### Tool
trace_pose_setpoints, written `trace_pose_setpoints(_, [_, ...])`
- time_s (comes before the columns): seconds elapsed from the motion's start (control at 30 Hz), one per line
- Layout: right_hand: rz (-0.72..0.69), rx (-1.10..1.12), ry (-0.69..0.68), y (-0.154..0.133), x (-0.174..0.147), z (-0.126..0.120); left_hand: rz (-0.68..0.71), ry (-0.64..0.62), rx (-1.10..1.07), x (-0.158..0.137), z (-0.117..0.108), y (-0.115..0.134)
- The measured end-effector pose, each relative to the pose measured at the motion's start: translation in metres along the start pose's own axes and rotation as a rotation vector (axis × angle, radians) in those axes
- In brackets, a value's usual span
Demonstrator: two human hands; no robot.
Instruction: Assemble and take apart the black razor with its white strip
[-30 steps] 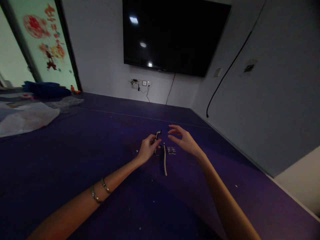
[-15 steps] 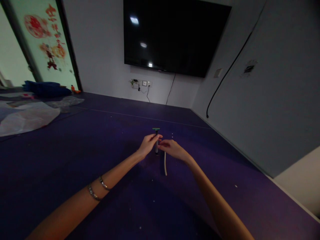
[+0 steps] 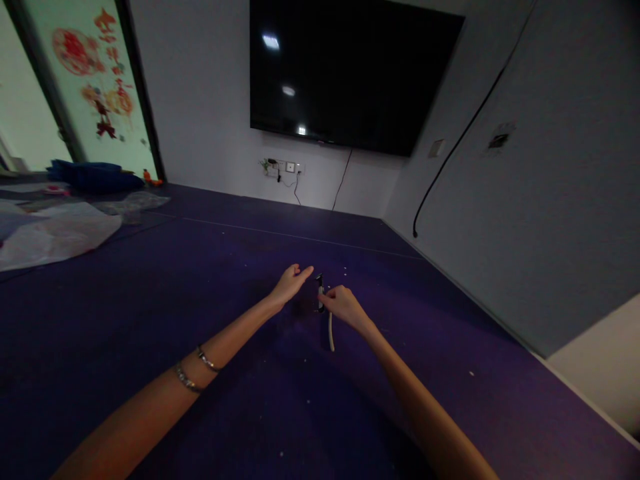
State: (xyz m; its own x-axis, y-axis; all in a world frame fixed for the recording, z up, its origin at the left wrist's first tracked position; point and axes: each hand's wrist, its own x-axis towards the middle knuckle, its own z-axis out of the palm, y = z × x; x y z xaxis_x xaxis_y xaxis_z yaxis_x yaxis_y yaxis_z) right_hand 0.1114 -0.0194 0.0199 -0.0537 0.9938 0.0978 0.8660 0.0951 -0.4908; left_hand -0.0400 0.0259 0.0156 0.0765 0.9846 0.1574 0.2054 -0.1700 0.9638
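Observation:
A razor (image 3: 321, 300) with a dark head and a pale grey handle stands roughly upright, pinched in my right hand (image 3: 343, 305). Its head is turned partly side-on at the top. Just left of the razor, my left hand (image 3: 290, 283) is apart from it, thumb stretched out and nothing in its fingers. A thin cream-coloured strip (image 3: 331, 335), slightly curved, lies on the purple floor (image 3: 240, 413) below my right hand; that hand covers its upper end.
Clear plastic sheeting (image 3: 65, 230) and a dark blue cloth heap (image 3: 93, 177) lie at the left. A black television (image 3: 350, 73) hangs on the far wall above some sockets (image 3: 283, 167). A black cable (image 3: 455, 137) dangles along the right wall. Small white specks dot the floor.
The left hand has let go of the razor and drawn back to the left. My right hand now holds the razor, which has turned and sits slightly lower and further right.

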Motion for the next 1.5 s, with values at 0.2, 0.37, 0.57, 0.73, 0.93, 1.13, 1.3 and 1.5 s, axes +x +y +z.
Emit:
trace_pose_setpoints(0.2, [0.074, -0.142, -0.022, 0.006, 0.002, 0.016, -0.149, 0.037, -0.051, 0.009, -0.015, -0.002])
trace_pose_setpoints(0.37, [0.073, -0.204, -0.057, 0.006, -0.002, 0.021, -0.134, 0.031, -0.055, 0.012, -0.017, -0.007])
trace_pose_setpoints(0.57, [0.068, -0.286, -0.062, 0.004, -0.005, 0.025, -0.142, -0.018, -0.028, 0.015, -0.018, -0.015])
trace_pose_setpoints(0.73, [0.055, -0.281, -0.043, 0.004, -0.005, 0.016, -0.095, -0.049, 0.047, 0.025, -0.023, -0.030])
trace_pose_setpoints(0.93, [0.066, -0.218, 0.026, 0.009, -0.004, -0.013, 0.242, -0.075, 0.629, 0.028, -0.037, -0.050])
trace_pose_setpoints(1.13, [0.115, -0.208, 0.107, 0.022, 0.000, -0.040, 0.382, -0.143, 0.783, 0.029, -0.039, -0.065])
trace_pose_setpoints(1.3, [0.143, -0.179, 0.167, 0.033, 0.003, -0.055, 0.329, -0.049, 0.850, 0.034, -0.027, -0.070])
trace_pose_setpoints(1.5, [0.161, -0.172, 0.182, 0.039, 0.003, -0.058, 0.286, -0.045, 0.876, 0.033, -0.024, -0.067])
